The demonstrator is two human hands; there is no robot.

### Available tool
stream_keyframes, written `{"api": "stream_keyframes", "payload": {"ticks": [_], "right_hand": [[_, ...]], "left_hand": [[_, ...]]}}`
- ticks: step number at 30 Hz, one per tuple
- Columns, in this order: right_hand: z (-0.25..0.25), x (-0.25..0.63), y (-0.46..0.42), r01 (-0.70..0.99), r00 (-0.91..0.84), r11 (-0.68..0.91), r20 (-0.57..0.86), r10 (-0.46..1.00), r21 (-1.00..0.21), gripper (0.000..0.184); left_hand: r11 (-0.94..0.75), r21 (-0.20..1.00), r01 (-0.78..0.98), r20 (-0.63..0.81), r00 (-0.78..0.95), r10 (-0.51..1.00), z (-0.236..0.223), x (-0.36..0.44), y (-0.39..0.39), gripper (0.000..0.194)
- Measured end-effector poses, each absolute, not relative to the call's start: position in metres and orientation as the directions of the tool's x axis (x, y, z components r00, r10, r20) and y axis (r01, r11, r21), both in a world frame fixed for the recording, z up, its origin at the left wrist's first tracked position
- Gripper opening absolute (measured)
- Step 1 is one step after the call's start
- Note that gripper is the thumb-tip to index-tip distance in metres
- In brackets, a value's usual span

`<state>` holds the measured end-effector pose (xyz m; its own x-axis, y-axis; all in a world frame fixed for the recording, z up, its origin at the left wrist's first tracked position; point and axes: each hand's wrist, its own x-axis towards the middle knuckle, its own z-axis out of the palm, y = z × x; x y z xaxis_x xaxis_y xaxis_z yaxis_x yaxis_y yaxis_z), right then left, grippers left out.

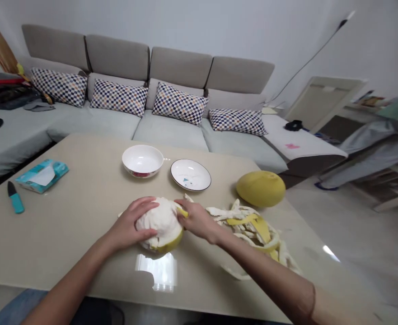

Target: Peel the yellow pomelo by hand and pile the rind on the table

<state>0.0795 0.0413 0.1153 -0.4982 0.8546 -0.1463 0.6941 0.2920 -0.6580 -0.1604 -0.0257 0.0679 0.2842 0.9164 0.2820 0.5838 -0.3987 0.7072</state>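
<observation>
The fingers of the left hand (136, 223) spread over the left side of a big, mostly white fruit (161, 221) and hold it against the table (66, 216). The fingers of the right hand (199, 221) grip a curl of yellow rind (182, 211) at the fruit's upper right. So the fruit sits between the 2 hands, touching both. It looks round, with no clear long axis. Its patch of yellow skin (168, 244) lies low, just on the near side of the right fingers; the right hand is the nearer to it.

Farther right of those fingers is a heap of peel (261, 228), and past it 1 whole yellow fruit (260, 188). Beyond both hands stand 1 bowl (142, 155) and 1 plate (192, 170). Well to the left of the left fingers lie 1 knife (15, 198) and a tissue pack (58, 168).

The fruit's underside and far side are hidden, as are some right fingertips. Whether the curl is joined to the fruit, I cannot tell. The right forearm covers part of the heap.
</observation>
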Motion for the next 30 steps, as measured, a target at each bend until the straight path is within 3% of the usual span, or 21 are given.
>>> {"api": "stream_keyframes", "payload": {"ticks": [4, 7, 10, 14, 18, 23, 27, 30], "right_hand": [[0.117, 0.085, 0.012, 0.657, -0.541, 0.408, -0.02, 0.84, -0.635, 0.023], [0.117, 0.086, 0.005, 0.683, -0.524, 0.426, 0.009, 0.852, -0.593, 0.027], [0.12, 0.082, 0.011, 0.776, -0.461, 0.377, -0.048, 0.886, -0.505, 0.025], [0.123, 0.078, 0.03, 0.842, -0.422, 0.325, -0.151, 0.894, -0.43, 0.023], [0.121, 0.085, 0.043, 0.839, -0.412, 0.298, -0.174, 0.894, -0.455, 0.017], [0.123, 0.091, 0.049, 0.73, -0.496, 0.048, -0.48, 0.723, -0.681, 0.023], [0.131, 0.084, 0.065, 0.806, -0.476, -0.023, -0.669, 0.57, -0.592, 0.008], [0.129, 0.086, 0.075, 0.828, -0.466, 0.008, -0.681, 0.565, -0.56, 0.012]], "left_hand": [[-0.336, 0.573, 0.748, 0.381, 0.12, 0.917, 0.076, -0.143, -0.051, 0.043], [-0.35, 0.452, 0.821, 0.401, 0.163, 0.901, 0.079, -0.114, -0.063, 0.055], [-0.268, 0.404, 0.875, 0.379, 0.107, 0.919, 0.079, -0.096, -0.059, 0.068], [-0.226, 0.375, 0.899, 0.397, 0.064, 0.916, 0.079, -0.088, -0.041, 0.06], [-0.272, 0.351, 0.896, 0.474, 0.08, 0.877, 0.081, -0.085, -0.024, 0.049], [-0.44, 0.356, 0.825, 0.521, 0.215, 0.826, 0.083, -0.096, -0.011, 0.045], [-0.514, 0.342, 0.786, 0.502, 0.31, 0.808, 0.087, -0.102, -0.004, 0.047], [-0.535, 0.348, 0.77, 0.491, 0.336, 0.804, 0.09, -0.102, 0.0, 0.046]]}}
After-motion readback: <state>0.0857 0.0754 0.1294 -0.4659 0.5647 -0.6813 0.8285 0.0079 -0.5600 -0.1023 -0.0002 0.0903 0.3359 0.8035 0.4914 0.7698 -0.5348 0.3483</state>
